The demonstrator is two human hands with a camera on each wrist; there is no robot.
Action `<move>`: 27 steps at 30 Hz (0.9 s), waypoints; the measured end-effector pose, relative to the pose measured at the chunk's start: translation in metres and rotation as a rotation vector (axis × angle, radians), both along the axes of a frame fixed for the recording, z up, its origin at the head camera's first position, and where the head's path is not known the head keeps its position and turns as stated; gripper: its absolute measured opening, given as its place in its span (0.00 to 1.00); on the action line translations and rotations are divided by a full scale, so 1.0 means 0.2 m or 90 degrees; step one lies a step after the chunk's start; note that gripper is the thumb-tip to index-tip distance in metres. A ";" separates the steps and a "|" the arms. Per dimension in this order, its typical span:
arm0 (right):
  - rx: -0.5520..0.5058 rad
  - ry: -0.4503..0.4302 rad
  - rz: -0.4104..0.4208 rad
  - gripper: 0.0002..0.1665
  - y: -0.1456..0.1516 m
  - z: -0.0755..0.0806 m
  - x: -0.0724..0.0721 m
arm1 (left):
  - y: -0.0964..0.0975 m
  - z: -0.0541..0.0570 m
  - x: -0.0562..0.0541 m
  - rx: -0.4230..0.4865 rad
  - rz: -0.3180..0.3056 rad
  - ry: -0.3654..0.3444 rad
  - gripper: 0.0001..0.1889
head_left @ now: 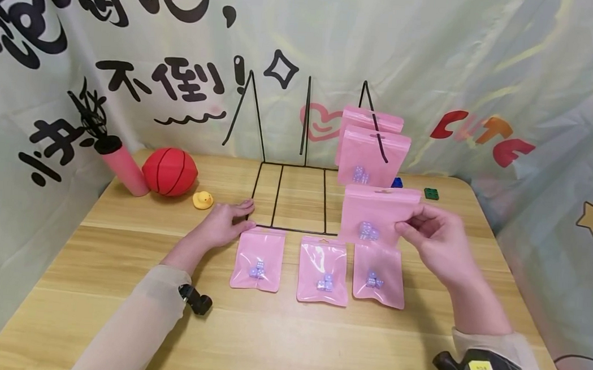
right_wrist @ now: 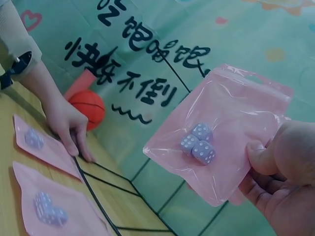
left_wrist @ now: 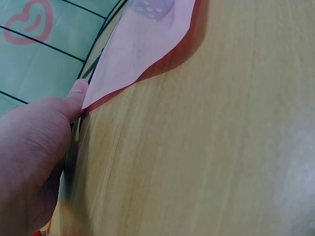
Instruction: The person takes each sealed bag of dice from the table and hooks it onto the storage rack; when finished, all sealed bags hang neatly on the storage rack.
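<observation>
My right hand [head_left: 438, 236] pinches the right edge of a pink zip bag [head_left: 358, 208] between thumb and fingers. Lilac dice [right_wrist: 198, 143] with white dots show through its front. The raised bag is just in front of the black wire display rack [head_left: 299, 230]. Two more pink bags [head_left: 375, 156] hang from the rack's right hook [head_left: 380, 142]. My left hand [head_left: 223, 223] grips the rack's front left corner with thumb and fingers. Close to that thumb lies a flat pink bag [left_wrist: 133, 44]. The rack's left hook [head_left: 234, 113] and middle hook [head_left: 305, 117] carry no bags.
Flat on the table before the rack are pink dice bags on the left [head_left: 249, 250], middle [head_left: 312, 259] and right [head_left: 390, 275]. Left stand a red ball [head_left: 170, 171], a yellow duck [head_left: 202, 200] and a pink vase [head_left: 126, 169]. Blue [head_left: 397, 182] and green [head_left: 431, 194] blocks lie behind right.
</observation>
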State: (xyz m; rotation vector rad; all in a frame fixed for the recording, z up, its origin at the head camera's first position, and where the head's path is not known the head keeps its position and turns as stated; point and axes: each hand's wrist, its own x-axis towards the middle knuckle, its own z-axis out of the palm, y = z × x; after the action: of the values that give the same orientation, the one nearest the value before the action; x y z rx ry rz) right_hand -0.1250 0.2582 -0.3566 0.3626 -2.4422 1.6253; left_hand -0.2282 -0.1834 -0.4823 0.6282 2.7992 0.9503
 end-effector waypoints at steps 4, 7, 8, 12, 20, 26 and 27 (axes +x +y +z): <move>-0.019 0.006 0.023 0.04 -0.06 0.01 -0.02 | 0.00 0.00 0.00 -0.004 -0.002 0.006 0.28; -0.051 0.007 0.043 0.04 -0.11 0.01 -0.04 | 0.00 0.00 0.00 -0.006 -0.004 0.009 0.27; -0.062 0.007 0.050 0.05 -0.12 0.02 -0.05 | 0.00 -0.01 -0.01 -0.005 -0.006 0.009 0.27; -0.089 0.007 0.075 0.08 -0.19 0.03 -0.06 | 0.00 -0.01 -0.01 -0.001 -0.007 0.009 0.27; -0.119 0.011 0.107 0.06 -0.30 0.06 -0.08 | 0.00 0.00 0.00 -0.002 -0.002 -0.004 0.27; -0.140 0.018 0.132 0.07 -0.38 0.09 -0.10 | 0.00 0.00 0.00 -0.001 -0.002 0.000 0.27; -0.143 0.022 0.137 0.07 -0.40 0.09 -0.11 | 0.00 0.00 0.00 0.000 -0.001 0.000 0.27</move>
State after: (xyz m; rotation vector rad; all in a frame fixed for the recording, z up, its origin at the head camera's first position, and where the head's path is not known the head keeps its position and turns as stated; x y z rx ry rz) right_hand -0.1463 0.1791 -0.3381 0.6296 -2.2292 1.9386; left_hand -0.2279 -0.1830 -0.4814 0.6309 2.7984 0.9500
